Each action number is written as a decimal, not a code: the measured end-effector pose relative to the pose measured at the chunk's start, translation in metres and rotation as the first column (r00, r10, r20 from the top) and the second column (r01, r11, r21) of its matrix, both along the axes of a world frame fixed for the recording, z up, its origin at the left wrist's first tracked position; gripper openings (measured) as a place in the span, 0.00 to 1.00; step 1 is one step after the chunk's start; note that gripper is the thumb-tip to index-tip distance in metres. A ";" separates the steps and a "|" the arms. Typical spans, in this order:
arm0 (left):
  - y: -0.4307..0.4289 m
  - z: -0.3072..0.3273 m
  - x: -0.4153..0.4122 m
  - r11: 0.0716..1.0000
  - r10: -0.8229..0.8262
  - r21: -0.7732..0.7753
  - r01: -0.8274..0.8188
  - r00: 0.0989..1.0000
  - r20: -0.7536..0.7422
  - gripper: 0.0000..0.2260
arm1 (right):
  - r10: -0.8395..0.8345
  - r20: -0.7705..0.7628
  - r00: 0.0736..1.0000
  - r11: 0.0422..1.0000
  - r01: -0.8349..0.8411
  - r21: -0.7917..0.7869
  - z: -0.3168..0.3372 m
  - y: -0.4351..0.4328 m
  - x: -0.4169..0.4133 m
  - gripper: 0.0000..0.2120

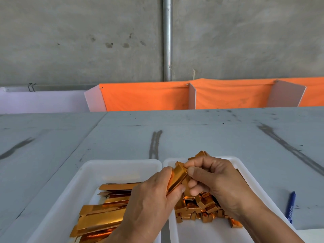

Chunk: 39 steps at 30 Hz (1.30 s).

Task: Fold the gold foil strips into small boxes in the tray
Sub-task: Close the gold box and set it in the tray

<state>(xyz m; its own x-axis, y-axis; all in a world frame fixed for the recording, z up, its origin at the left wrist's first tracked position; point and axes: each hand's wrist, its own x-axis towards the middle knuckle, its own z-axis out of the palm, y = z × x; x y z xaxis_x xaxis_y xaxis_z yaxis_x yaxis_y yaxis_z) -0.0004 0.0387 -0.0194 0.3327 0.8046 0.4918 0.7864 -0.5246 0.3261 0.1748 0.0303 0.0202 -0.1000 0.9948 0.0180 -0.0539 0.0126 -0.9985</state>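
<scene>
Head view — I see left hand (150, 199) and right hand (215, 179) pinching the strip (177, 179) — axis slanting up-right over the box tray's (235, 160) left rim.

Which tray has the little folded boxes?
The right tray, piled with boxes; the left tray holds only long flat strips.

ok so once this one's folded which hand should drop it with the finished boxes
Right, probably. The right hand is over the right tray with the folded boxes, its fingers pinching the strip at its far end; the left hand sits over the flat strips.
</scene>
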 end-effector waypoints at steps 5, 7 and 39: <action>0.000 0.000 0.001 1.000 0.012 0.024 -0.011 0.999 -0.038 0.23 | -0.010 0.058 0.998 1.000 0.009 0.010 -0.001 0.001 0.001 0.06; 0.000 -0.001 0.002 0.999 0.036 0.033 -0.034 0.997 -0.068 0.24 | -0.037 0.100 0.994 0.999 0.034 0.035 -0.002 0.000 0.000 0.07; -0.001 0.004 0.002 0.999 0.052 0.012 -0.051 0.994 -0.101 0.25 | -0.107 0.254 0.961 0.980 0.059 0.191 -0.009 -0.003 -0.010 0.07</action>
<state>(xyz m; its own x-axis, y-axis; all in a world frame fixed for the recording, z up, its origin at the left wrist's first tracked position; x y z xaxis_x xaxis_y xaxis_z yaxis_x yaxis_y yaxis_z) 0.0015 0.0375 -0.0158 0.3396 0.8172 0.4657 0.8409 -0.4856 0.2390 0.1651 0.0276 0.0115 -0.0424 0.9823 0.1822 0.2175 0.1871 -0.9580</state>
